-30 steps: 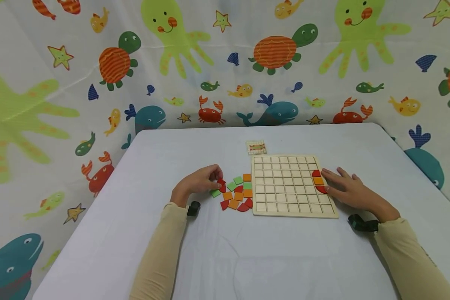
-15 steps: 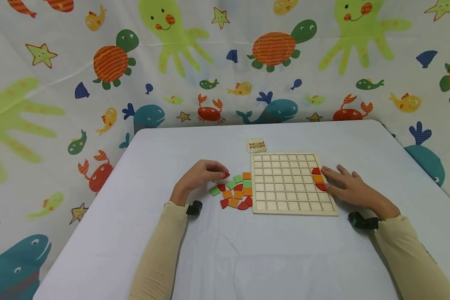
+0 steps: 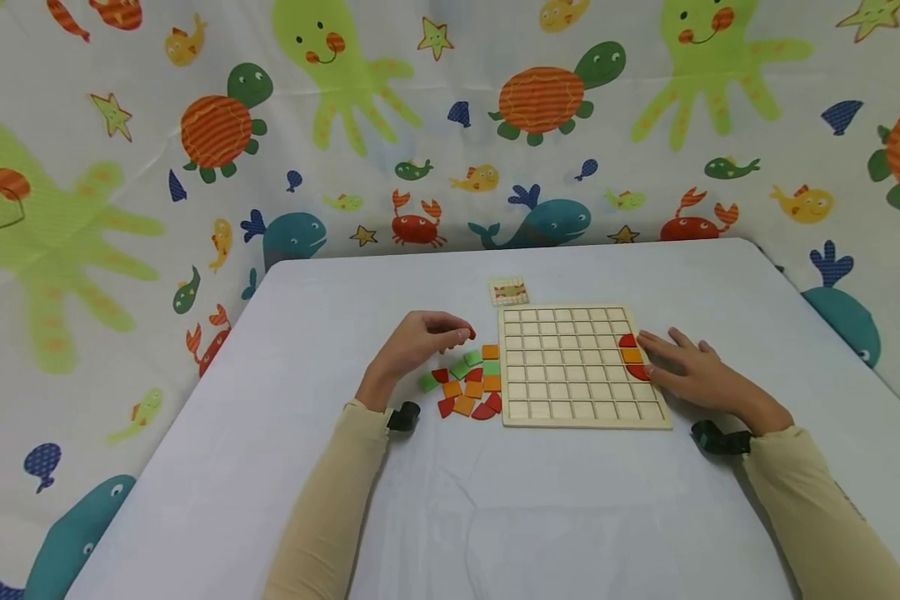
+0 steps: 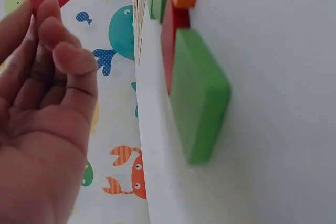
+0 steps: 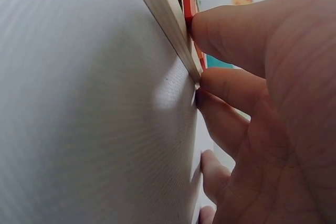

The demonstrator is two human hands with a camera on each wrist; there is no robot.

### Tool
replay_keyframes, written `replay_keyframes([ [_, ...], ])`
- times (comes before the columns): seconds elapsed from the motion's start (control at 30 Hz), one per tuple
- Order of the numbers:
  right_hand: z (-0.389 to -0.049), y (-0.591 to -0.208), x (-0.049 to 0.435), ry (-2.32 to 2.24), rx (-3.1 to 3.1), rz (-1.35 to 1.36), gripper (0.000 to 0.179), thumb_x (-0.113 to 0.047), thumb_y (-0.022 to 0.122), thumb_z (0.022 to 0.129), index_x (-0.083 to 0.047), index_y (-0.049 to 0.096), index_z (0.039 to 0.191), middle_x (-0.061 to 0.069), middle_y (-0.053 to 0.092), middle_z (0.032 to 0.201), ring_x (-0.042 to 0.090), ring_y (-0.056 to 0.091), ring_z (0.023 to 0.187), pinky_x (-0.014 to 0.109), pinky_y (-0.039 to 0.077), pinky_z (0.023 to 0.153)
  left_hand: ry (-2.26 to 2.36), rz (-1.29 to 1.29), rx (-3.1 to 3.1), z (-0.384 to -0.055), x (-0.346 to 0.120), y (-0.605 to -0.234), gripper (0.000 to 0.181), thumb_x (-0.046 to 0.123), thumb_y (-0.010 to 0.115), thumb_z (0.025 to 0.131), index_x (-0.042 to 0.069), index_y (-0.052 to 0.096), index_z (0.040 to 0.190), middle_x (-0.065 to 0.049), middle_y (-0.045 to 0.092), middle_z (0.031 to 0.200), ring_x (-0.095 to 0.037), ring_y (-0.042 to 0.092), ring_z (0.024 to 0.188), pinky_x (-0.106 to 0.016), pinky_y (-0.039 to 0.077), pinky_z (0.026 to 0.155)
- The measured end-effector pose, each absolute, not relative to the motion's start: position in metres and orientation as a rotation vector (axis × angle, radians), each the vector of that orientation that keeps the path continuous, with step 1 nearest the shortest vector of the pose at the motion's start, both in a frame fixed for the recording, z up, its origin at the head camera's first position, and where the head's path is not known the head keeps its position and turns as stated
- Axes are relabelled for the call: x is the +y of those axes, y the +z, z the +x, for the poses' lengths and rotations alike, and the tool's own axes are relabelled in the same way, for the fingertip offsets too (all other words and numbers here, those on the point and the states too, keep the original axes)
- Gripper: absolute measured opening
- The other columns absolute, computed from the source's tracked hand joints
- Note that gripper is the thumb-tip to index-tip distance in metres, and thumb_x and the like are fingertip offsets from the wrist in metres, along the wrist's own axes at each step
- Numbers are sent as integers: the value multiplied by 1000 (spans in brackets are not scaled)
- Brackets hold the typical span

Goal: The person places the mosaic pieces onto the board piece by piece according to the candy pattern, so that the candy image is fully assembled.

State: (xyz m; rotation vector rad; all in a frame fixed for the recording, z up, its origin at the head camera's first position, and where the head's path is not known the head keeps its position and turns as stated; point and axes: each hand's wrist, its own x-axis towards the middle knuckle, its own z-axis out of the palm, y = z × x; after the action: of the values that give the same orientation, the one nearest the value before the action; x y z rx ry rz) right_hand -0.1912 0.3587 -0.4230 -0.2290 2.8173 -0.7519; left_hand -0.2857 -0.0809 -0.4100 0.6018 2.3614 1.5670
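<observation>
Board (image 3: 551, 379): pale grid, flat on the white table (image 3: 570, 517); it could slide if nudged, so light bracing seems wise.
Red piece (image 3: 472, 332): raised off the table in the left hand, just beyond the board's far left corner and apart from it; a curved edge shows in the left wrist view.
Left hand (image 3: 418, 340): thumb and fingertips pinch the red piece; a light hold near the rim should leave it easy to turn.
Right hand (image 3: 693, 371): fingers extended, gripping nothing; the thumb touches the lower red piece (image 3: 637, 372) and a fingertip meets the board's side. Gentle pressure should serve; a hard push could disturb the column.
Column: 3 pieces at the board's right edge, with the upper red piece (image 3: 627, 341), the orange piece (image 3: 632, 355) and the lower red piece.
Loose pieces (image 3: 463, 406): red, orange and green, left of the board; the left wrist does best kept high over them.
Pattern card (image 3: 509, 291): beyond the board, best left uncovered.
</observation>
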Motion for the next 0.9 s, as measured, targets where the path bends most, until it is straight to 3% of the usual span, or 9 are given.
replay_keyframes([
  [0.13, -191, -425, 359, -752, 2823, -225, 76, -40, 61, 108, 3, 33, 163, 35, 22, 168, 61, -1, 155, 79, -6, 117, 1618, 606, 2377, -288, -70, -412, 27, 28, 70, 107, 5, 79, 118, -9, 75, 101, -26, 62, 91, -32, 52, 78],
  [0.33, -190, -424, 358, -752, 2834, -231, 75, -41, 61, 108, 3, 35, 163, 34, 24, 168, 61, -1, 155, 79, -5, 117, 1672, 625, 2294, -292, -50, -409, 23, 22, 66, 109, 2, 75, 116, -9, 76, 96, -24, 62, 84, -28, 52, 75],
  [0.6, -192, -423, 357, -758, 2841, -225, 76, -41, 62, 108, 4, 35, 162, 33, 25, 167, 61, 0, 155, 79, -5, 117, 1632, 636, 2220, -300, -21, -401, 23, 22, 65, 109, 0, 68, 115, -15, 79, 100, -34, 67, 85, -31, 56, 77],
  [0.73, -194, -426, 356, -765, 2836, -230, 76, -42, 62, 108, 4, 35, 163, 32, 25, 168, 60, 1, 156, 79, -4, 117, 1614, 656, 2175, -305, -7, -400, 22, 19, 64, 108, -3, 65, 114, -22, 78, 105, -30, 71, 82, -31, 57, 76],
  [0.9, -195, -426, 356, -777, 2836, -243, 76, -42, 61, 108, 4, 35, 163, 31, 26, 168, 60, 1, 156, 78, -4, 117, 1591, 708, 2120, -311, 12, -399, 20, 16, 64, 109, -3, 67, 111, -23, 78, 104, -26, 71, 80, -29, 58, 74],
])
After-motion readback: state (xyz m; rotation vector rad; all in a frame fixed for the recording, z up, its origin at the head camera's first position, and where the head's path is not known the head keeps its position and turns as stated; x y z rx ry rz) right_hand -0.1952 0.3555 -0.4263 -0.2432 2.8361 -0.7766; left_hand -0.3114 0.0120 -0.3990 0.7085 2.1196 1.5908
